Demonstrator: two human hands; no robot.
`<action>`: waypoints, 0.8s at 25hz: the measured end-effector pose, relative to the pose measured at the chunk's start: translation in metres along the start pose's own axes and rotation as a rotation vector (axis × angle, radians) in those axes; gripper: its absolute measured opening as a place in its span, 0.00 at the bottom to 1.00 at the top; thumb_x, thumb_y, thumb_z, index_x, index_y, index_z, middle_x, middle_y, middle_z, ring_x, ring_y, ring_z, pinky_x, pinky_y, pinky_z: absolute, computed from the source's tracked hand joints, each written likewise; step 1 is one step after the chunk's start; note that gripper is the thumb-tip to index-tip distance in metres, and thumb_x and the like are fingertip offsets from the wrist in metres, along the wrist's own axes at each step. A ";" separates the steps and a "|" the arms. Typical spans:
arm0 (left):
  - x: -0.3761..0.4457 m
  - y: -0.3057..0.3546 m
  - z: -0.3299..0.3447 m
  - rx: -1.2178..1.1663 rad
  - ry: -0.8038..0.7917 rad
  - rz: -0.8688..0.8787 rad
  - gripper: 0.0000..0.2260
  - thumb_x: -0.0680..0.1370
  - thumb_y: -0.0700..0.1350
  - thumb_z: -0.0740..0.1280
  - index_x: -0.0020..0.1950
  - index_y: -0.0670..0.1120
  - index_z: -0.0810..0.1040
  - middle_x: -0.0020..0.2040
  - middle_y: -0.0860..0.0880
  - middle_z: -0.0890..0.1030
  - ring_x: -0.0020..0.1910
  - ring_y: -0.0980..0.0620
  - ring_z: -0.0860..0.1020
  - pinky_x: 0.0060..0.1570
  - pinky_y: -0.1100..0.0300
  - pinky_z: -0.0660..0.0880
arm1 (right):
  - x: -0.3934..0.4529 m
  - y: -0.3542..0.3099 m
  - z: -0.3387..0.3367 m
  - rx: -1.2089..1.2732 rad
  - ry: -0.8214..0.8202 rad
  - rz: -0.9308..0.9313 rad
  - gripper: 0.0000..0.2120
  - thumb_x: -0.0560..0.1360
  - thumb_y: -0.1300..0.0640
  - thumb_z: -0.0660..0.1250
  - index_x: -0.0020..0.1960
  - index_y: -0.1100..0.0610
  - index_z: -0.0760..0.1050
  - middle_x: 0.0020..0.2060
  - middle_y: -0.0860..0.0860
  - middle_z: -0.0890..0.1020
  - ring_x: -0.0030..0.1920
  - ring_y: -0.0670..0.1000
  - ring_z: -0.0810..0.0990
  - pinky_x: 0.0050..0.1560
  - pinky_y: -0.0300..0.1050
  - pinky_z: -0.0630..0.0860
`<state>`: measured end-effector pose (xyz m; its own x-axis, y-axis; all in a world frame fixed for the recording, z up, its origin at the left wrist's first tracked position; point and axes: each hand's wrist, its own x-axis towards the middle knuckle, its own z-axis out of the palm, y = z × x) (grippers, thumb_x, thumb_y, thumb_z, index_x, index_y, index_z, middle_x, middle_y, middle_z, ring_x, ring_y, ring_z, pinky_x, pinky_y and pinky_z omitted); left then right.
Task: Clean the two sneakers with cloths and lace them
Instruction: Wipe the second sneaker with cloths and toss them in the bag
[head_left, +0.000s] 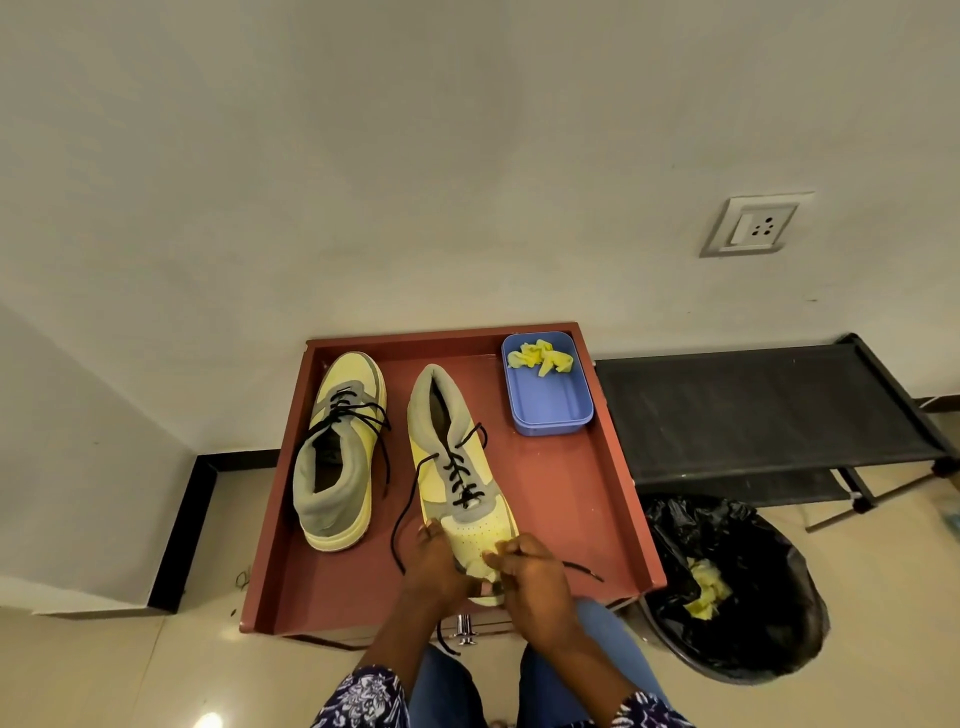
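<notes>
Currently you are working at the toe of the near sneaker (457, 483): your left hand (434, 564) is gripping the toe from its left side, fingers curled around it, and your right hand (530, 569) is pinching a yellow cloth (480, 566) against the toe tip. So the step in hand is, by my reading, wiping, not lacing.

This sneaker is lying on the red tray (582, 499), toe toward you, heel toward the wall. Its black lace (410, 499) is threaded through the lower eyelets, with both ends trailing loose, one across the tray beside your right hand, one past the tray's front edge.

The far sneaker (337, 452) is sitting to the left on the same tray, laced but apparently untied. A blue box (550, 410) at the back right corner is holding another cloth. A black-lined bin (737, 587) is standing right of the tray with yellow scraps in it.

The next move is probably calling for finishing the toe, discarding the cloth, then gathering both lace ends.
</notes>
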<state>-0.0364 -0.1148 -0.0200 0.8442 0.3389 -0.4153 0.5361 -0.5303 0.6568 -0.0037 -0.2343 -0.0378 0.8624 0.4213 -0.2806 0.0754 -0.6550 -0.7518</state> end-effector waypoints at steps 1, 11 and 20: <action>0.001 0.001 0.000 0.013 -0.002 -0.007 0.31 0.69 0.41 0.74 0.68 0.41 0.63 0.62 0.50 0.68 0.64 0.51 0.67 0.59 0.66 0.64 | 0.002 0.006 0.001 -0.025 0.040 0.019 0.06 0.72 0.74 0.62 0.40 0.67 0.76 0.39 0.52 0.76 0.35 0.46 0.77 0.32 0.31 0.74; 0.010 -0.003 0.002 0.043 -0.024 -0.143 0.41 0.66 0.44 0.76 0.71 0.37 0.56 0.70 0.42 0.64 0.70 0.45 0.64 0.64 0.59 0.64 | 0.050 -0.010 -0.019 0.326 0.138 0.209 0.12 0.70 0.68 0.66 0.51 0.59 0.82 0.48 0.53 0.85 0.48 0.48 0.81 0.54 0.42 0.78; 0.009 -0.004 0.006 0.034 -0.021 -0.169 0.41 0.65 0.44 0.77 0.70 0.38 0.57 0.68 0.42 0.66 0.67 0.45 0.67 0.64 0.57 0.67 | 0.035 -0.006 -0.008 0.173 0.131 0.194 0.19 0.70 0.72 0.60 0.29 0.51 0.75 0.31 0.44 0.74 0.35 0.42 0.71 0.33 0.29 0.66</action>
<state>-0.0307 -0.1140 -0.0298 0.7416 0.4094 -0.5315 0.6700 -0.4935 0.5547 0.0304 -0.2207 -0.0382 0.9107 0.2064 -0.3579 -0.1741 -0.5939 -0.7855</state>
